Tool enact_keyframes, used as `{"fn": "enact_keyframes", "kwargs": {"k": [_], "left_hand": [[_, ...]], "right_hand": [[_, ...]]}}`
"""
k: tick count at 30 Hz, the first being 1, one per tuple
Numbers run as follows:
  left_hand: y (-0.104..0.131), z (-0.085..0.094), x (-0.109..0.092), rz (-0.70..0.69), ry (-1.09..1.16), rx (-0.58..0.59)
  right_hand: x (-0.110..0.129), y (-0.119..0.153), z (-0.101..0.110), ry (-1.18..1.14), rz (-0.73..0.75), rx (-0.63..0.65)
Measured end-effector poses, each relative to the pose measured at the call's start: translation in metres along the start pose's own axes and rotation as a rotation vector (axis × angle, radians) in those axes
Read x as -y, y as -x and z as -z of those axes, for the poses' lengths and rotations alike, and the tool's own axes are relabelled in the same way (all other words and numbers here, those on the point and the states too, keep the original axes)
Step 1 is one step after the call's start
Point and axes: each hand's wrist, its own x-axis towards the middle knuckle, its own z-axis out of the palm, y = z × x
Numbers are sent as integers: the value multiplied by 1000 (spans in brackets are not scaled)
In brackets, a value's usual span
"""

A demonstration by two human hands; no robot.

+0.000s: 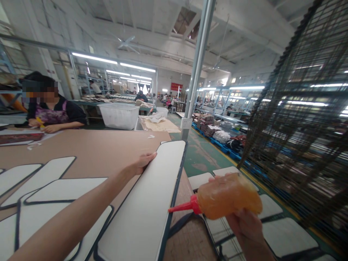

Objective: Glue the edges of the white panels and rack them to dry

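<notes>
Panel (152, 195) on table (119, 142), R side; far L edge gripped by fingers of L hand (144, 163). Bottle (227, 195) clasped in R hand (248, 225). Nozzle (185, 207) held at panel's R edge: edge application, prob.; light tip contact along rim apparently called for next.

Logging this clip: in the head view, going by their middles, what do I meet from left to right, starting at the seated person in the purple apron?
Seated person → white bin → left hand → red nozzle → amber bottle → wire rack
</notes>
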Motion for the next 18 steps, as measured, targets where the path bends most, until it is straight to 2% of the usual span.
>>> {"fn": "enact_keyframes", "kwargs": {"k": [7,14,18], "left_hand": [[-6,1,-7,11,-5,-10],[-8,3,-11,11,4,-54],[-6,4,-15,14,7,-77]], "right_hand": [[6,9,-8,4,-85,-40],[-9,8,17,37,-68,23],[-12,8,19,147,-25,-9]]}}
